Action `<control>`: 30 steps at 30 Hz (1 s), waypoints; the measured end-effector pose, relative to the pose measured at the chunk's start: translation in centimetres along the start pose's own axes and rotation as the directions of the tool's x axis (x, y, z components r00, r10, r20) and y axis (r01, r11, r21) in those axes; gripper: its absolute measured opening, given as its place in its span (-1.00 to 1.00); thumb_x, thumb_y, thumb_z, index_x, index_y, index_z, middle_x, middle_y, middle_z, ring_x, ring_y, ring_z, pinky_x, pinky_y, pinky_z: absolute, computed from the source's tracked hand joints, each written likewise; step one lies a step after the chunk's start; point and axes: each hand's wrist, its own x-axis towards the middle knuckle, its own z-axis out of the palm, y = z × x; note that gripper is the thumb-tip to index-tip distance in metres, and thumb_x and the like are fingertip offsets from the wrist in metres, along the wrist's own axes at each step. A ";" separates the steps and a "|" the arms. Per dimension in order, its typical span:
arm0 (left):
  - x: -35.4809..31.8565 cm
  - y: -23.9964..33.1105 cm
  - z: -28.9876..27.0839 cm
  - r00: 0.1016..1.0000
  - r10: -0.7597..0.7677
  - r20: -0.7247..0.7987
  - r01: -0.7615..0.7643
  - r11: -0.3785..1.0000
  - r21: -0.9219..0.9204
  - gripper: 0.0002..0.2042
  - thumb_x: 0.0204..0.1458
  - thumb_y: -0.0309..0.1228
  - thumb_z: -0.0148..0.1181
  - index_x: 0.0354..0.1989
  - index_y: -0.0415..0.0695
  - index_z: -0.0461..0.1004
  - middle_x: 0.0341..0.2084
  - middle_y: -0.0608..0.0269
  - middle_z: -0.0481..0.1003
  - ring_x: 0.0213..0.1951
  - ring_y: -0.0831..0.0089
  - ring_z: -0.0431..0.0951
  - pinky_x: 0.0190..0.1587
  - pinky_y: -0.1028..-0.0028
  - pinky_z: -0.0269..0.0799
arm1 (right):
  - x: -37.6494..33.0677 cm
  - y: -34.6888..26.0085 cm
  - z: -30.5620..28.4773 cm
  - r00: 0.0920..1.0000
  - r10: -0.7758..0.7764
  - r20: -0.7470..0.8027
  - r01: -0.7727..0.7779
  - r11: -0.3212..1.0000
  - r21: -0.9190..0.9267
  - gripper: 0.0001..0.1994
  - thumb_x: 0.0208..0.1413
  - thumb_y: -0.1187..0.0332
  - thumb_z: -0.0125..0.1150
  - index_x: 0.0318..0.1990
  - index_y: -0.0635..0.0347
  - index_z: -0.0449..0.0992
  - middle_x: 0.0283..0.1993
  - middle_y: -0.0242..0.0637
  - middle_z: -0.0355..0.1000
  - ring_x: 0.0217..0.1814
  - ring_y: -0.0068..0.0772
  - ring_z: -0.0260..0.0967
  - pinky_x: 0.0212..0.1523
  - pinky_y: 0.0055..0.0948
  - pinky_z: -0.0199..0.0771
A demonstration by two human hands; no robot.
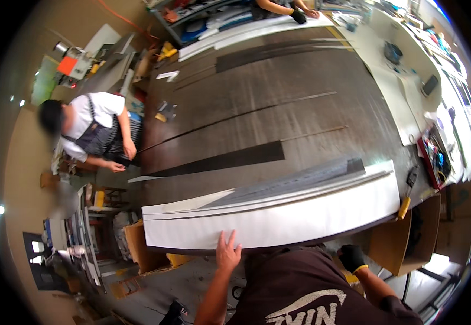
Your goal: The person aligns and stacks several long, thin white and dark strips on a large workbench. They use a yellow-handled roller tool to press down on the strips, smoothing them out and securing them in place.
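Crowding the white sheet [311, 208] (left hand [228, 253] on it): cardboard boxes [386, 245], grey strip [295, 181].

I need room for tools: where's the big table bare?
Bare on the big table: between the thin dark strip and wide dark strip beyond; also right of the thin one, toward the cream surface. Crowded: the near edge, with white sheet, grey strips and left hand.

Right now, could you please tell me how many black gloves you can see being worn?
2: one glove on the person's right hand, beside the table's near edge; another on a co-worker's hand at the far side. Others may be hidden.
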 end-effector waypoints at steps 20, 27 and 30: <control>0.8 2.2 -1.7 0.989 -0.134 0.068 0.137 0.989 -0.048 -0.11 0.16 -0.14 0.34 0.62 0.14 -0.05 0.26 -0.26 0.41 0.21 -0.20 0.48 0.24 0.01 0.45 | 17.3 3.4 -12.5 0.910 -0.173 -0.377 0.022 0.928 -0.372 -0.61 -0.18 0.53 0.41 -0.09 0.15 0.56 -0.04 -0.11 0.52 0.03 0.07 0.45 0.05 -0.02 0.40; 15.0 8.8 -21.4 0.899 -0.099 -0.426 -0.147 0.849 -0.508 0.06 0.15 -0.49 0.33 0.65 0.01 -0.39 -0.50 0.21 0.57 -0.44 0.35 0.59 -0.25 0.30 0.57 | 18.9 4.8 -13.4 0.889 -0.154 -0.432 -0.022 0.927 -0.375 -0.64 -0.19 0.51 0.43 -0.16 0.14 0.52 -0.08 -0.12 0.49 0.03 0.07 0.42 0.04 -0.02 0.38; 18.9 10.9 -28.4 0.805 -0.099 -0.585 -0.331 0.744 -0.581 0.02 0.19 -0.49 0.33 0.65 -0.03 -0.35 -0.48 0.25 0.57 -0.43 0.53 0.54 -0.27 0.44 0.53 | 19.2 5.8 -13.5 0.866 -0.243 -0.436 0.026 0.894 -0.447 -0.72 -0.20 0.49 0.38 -0.25 0.10 0.54 -0.19 -0.14 0.49 -0.05 0.05 0.43 0.01 -0.01 0.38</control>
